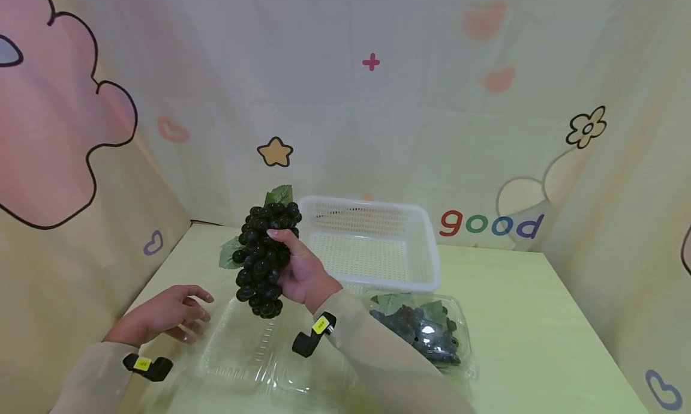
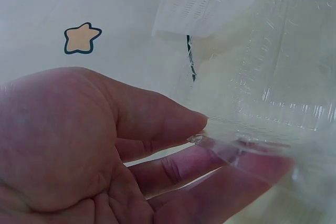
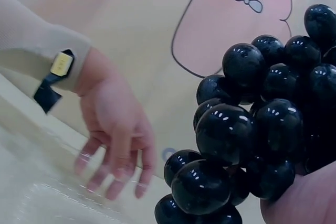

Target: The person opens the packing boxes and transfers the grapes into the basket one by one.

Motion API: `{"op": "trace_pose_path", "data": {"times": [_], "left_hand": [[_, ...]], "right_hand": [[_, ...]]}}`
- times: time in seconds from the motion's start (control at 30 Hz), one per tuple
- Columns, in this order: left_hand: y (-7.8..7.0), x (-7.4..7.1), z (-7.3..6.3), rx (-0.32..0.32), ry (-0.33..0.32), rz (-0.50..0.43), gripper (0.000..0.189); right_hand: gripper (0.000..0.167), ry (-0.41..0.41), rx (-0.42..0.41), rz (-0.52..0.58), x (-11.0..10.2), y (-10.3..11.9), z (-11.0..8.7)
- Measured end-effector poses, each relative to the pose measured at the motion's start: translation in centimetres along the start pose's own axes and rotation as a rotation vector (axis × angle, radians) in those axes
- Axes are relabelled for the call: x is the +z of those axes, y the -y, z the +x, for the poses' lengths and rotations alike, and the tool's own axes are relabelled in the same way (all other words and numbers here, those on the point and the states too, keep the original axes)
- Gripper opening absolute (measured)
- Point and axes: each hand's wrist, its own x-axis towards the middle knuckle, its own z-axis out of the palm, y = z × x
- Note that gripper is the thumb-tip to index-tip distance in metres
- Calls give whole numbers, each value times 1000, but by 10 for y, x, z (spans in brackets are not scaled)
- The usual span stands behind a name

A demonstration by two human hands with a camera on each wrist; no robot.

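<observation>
My right hand (image 1: 305, 273) grips a bunch of black grapes (image 1: 259, 276) with green leaves, thumb across its front, raised above the table. In the right wrist view its shiny round grapes (image 3: 226, 135) fill the right side. Below the bunch lies an opened clear plastic clamshell container (image 1: 237, 348). My left hand (image 1: 170, 315) is at the container's left edge, fingers loosely bent and spread apart. In the left wrist view the clear plastic edge (image 2: 247, 145) overlaps its fingertips.
A white perforated basket (image 1: 432, 252) stands at the back of the table. In front of it, to the right of my forearm, sits a lidded clear container (image 1: 464, 324) with dark grapes and leaves inside. A printed curtain (image 1: 345, 102) encloses the table's back and sides.
</observation>
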Motion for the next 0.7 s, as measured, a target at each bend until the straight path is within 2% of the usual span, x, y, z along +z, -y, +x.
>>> {"op": "trace_pose_path", "data": {"times": [0.27,0.5,0.7], "left_hand": [[2,2,2,-23,-26,28,44],[6,2,4,0,-32,22,41],[3,3,0,18,-33,12,45]], "right_hand": [[50,-46,-49,-11,-12,26,9],[53,-74,-70,-19,-22,44,17],[50,-111,-91,-21,-37,53,30]]}}
